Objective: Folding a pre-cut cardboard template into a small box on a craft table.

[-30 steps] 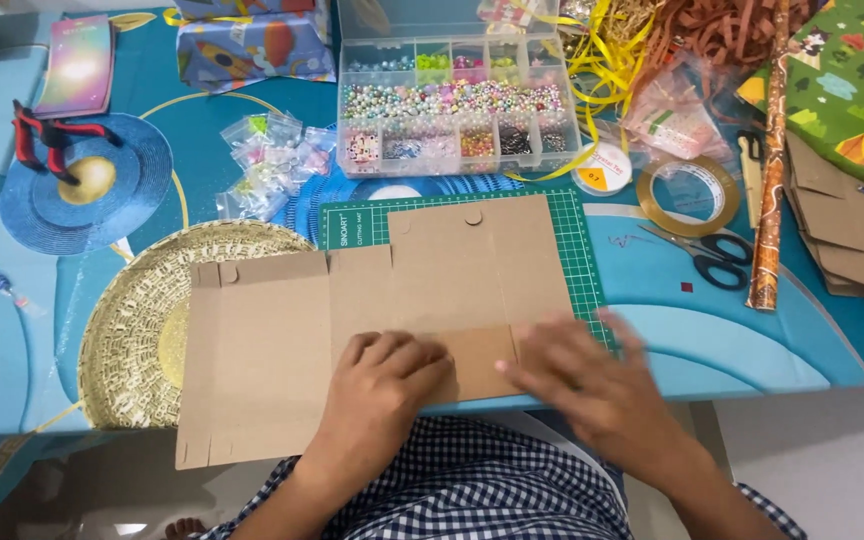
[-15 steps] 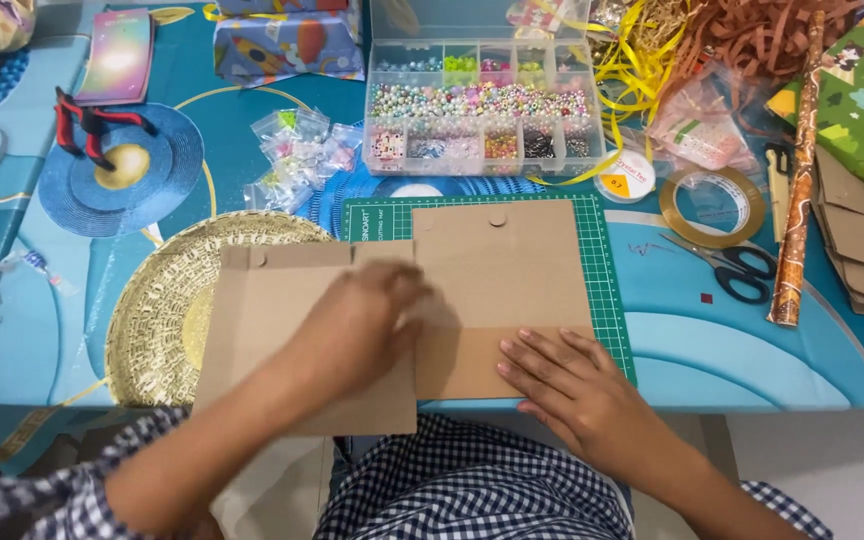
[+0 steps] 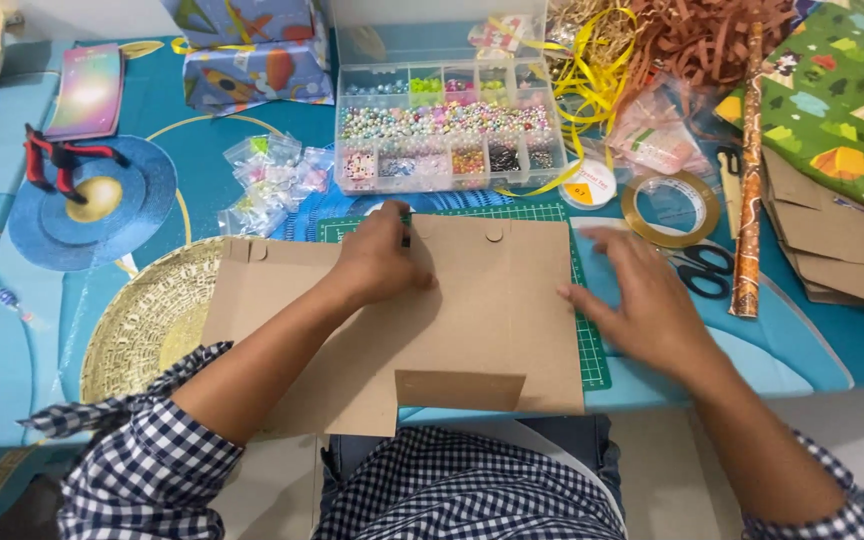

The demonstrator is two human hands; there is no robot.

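Since half second ago, our left hand (image 3: 384,262) slid up cardboard sheet (image 3: 472,310) to its top edge; right hand (image 3: 647,300) shifted out to sheet's right edge. We note gold woven plate (image 3: 142,325) at left, partly under sheet. Left fingers curled, pressing sheet, grasping nothing clearly. Sheet lies flat over green cutting mat (image 3: 592,350). Right fingers spread flat, released. Tape roll (image 3: 672,208), scissors (image 3: 704,270) beyond.

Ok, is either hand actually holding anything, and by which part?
Left hand presses the brown cardboard sheet near its top edge, perhaps pinching something small there; unclear. Right hand lies flat at the sheet's right edge, gripping nothing.
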